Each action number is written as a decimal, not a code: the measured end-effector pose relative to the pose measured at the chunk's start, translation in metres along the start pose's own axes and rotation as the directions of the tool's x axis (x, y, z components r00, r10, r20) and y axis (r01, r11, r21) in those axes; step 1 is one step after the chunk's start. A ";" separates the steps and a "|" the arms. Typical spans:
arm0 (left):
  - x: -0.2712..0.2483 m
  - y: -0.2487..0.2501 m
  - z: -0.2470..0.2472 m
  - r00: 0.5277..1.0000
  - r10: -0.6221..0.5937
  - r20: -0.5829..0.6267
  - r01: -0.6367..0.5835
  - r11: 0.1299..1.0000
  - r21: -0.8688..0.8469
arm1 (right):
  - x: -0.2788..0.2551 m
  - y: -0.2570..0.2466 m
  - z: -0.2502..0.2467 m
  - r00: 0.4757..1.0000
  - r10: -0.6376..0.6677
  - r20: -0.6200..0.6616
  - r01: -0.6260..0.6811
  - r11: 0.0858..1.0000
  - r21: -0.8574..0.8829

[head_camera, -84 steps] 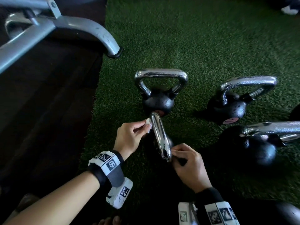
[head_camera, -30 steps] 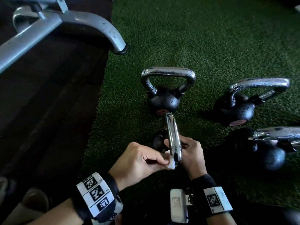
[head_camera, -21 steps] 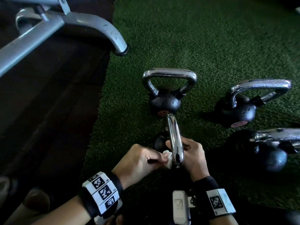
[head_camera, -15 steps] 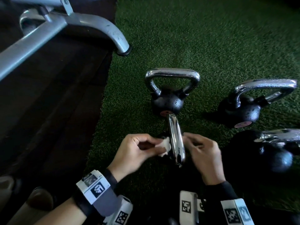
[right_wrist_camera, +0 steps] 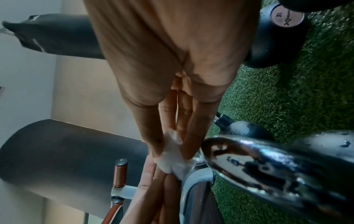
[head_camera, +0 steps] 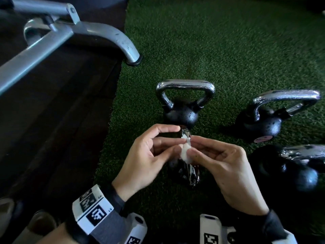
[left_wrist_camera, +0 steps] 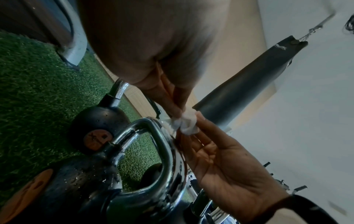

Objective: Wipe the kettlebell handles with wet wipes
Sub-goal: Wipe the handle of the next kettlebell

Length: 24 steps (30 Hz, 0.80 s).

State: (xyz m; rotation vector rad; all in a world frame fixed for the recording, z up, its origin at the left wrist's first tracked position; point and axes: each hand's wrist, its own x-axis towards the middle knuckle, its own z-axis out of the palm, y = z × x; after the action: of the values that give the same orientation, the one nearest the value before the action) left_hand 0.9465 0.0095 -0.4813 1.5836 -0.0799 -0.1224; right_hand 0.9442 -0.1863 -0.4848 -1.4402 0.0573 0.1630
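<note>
A small crumpled white wet wipe point(head_camera: 186, 152) was pinched between the fingertips of the left hand point(head_camera: 147, 159) and the right hand point(head_camera: 223, 166); both grips were closed on it from opposite sides, the remaining fingers fairly straight. The wipe was held just above the top bar of the chrome handle point(head_camera: 190, 173) of the nearest black kettlebell point(left_wrist_camera: 80, 189), which stood on the green artificial turf point(head_camera: 228, 41) directly below the hands. From the left wrist view a loose corner of the wipe appeared to lie at or very near the chrome; whether it actually touched could not be told.

As a judgement, the task was only partly done: the wipe seemed to be being refolded or passed between grips rather than rubbed along the metal. Whether the near handle had been fully wiped could not be read from the pictures. Three more black kettlebells with chrome handles were counted: one straight ahead point(head_camera: 184, 103), one to the right point(head_camera: 274, 115) and one at the right edge point(head_camera: 299, 166), none touched by either hand, so these were judged to remain. A grey metal frame leg point(head_camera: 112, 39) stood at the turf's edge.
</note>
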 end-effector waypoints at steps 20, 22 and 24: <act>-0.003 -0.116 0.048 0.976 -0.166 0.137 -0.045 0.464 0.885 | 0.038 0.066 -0.033 0.936 0.111 -0.334 -0.115 0.993 0.009; 0.002 -0.122 0.044 0.974 -0.107 0.201 -0.136 0.436 0.890 | 0.041 0.075 -0.031 0.933 0.050 -0.356 -0.121 0.976 -0.182; 0.009 -0.120 0.031 0.954 -0.044 0.295 -0.238 0.486 0.841 | 0.044 0.081 -0.030 0.936 -0.011 -0.352 -0.108 0.942 -0.317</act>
State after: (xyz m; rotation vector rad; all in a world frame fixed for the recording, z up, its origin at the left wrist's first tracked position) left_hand 0.9487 -0.0202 -0.6019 2.5994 -0.5391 -0.2425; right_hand 0.9774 -0.2024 -0.5739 -1.7946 0.3743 -0.0493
